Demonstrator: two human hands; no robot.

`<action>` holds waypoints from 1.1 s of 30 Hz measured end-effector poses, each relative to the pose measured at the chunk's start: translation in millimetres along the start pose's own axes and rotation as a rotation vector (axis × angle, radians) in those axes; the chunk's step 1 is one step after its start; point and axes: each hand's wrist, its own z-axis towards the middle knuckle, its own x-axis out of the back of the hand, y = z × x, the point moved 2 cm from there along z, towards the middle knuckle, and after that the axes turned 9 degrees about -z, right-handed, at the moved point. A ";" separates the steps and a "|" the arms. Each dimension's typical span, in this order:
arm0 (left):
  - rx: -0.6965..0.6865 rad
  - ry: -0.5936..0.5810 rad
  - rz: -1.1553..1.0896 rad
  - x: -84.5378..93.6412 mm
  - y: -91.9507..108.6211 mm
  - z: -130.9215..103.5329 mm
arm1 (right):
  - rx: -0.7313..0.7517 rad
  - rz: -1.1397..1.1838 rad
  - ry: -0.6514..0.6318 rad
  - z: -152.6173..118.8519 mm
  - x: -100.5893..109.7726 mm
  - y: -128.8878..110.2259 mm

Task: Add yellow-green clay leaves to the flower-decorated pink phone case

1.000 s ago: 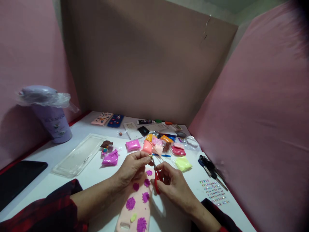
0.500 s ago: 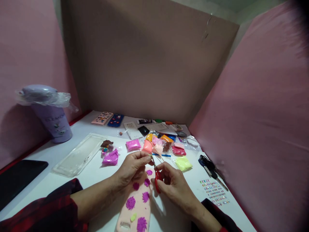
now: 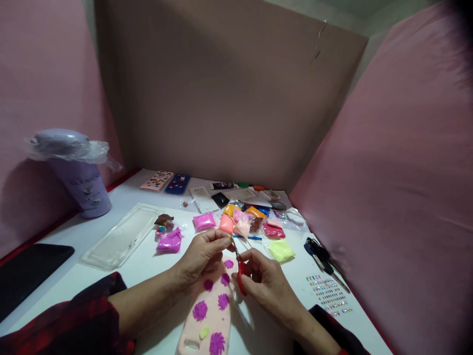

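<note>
My right hand (image 3: pixel 264 276) grips a small pair of scissors (image 3: pixel 242 276) by the red handles, blades pointing up and left. Thumb and fingertips of my left hand (image 3: pixel 207 254) are pinched together at the blade tips. A tiny yellow-green piece of clay (image 3: pixel 231 237) just shows there, mostly hidden by the fingers. Beneath both hands lies a pale pink phone case (image 3: pixel 210 315), covered in clay with several purple flower shapes. One lime-green leaf shape (image 3: pixel 204 333) sits on it near the camera opening. The left hand hides part of the case's far end.
Clay packets lie beyond my hands, among them a pink packet (image 3: pixel 204 222) and a yellow packet (image 3: pixel 281 250). A clear case box (image 3: pixel 121 236), a dark phone-like slab (image 3: pixel 33 276) and a purple tumbler (image 3: pixel 79 182) stand left. Rhinestones (image 3: pixel 328 296) lie right.
</note>
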 end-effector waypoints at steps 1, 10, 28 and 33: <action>-0.004 -0.004 0.001 0.3 -0.1 -0.2 | 0.002 -0.001 -0.002 0.1 0.1 -0.2; -0.032 0.000 0.016 2.4 0.1 1.8 | 0.005 -0.039 0.001 -1.0 0.9 -1.9; -0.037 0.001 0.080 -2.4 11.4 2.6 | -0.002 -0.074 -0.009 -1.4 2.2 0.6; -0.031 -0.003 0.082 -2.8 12.0 3.0 | 0.006 -0.066 -0.004 -1.8 2.1 2.8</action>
